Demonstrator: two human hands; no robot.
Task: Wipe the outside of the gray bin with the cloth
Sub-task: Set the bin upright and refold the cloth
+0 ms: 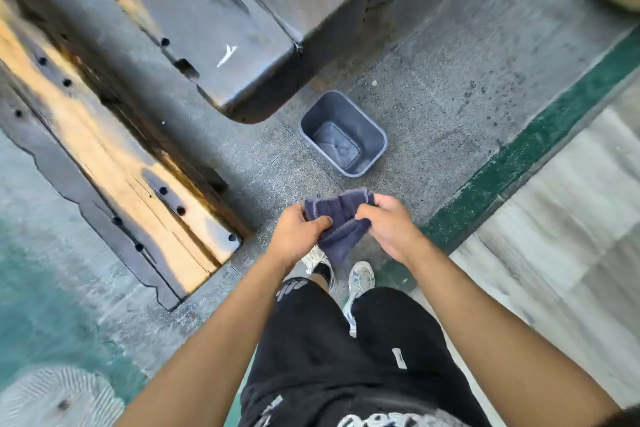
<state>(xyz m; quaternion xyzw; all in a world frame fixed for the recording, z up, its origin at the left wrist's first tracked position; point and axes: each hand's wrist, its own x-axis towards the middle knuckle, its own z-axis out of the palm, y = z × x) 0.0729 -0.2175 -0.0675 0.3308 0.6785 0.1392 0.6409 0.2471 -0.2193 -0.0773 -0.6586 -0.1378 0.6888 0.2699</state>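
A: Where is the gray bin (pixel 343 134)?

B: Upright on the speckled gray floor (pixel 450 87), just ahead of the person's feet and right beside the rounded corner of a dark, worn wooden table (pixel 221 24). Whether it touches that corner I cannot tell.

A: Anything in it?

B: Looking down through the open top, I see only its own bottom panel with a faint sheen. No contents show.

A: And the cloth (pixel 337 222)?

B: Dark blue, bunched up, held in the air between both hands, nearer to the person than the bin and well apart from it. One corner hangs down toward the shoes.

A: How are the fingers set?

B: The left hand (pixel 297 236) has its thumb pressed across the cloth's left edge, with the other fingers curled under it. The right hand (pixel 388 224) has its fingers curled in and pinching the cloth's right side, thumb on top.

A: What else is around?

B: A second long wooden table (pixel 114 156) with dark holes along it runs on the left. A green painted stripe (pixel 540 152) crosses the floor on the right, with pale paving beyond it. White sneakers (pixel 360 279) and black shorts (pixel 346 357) show below the hands.
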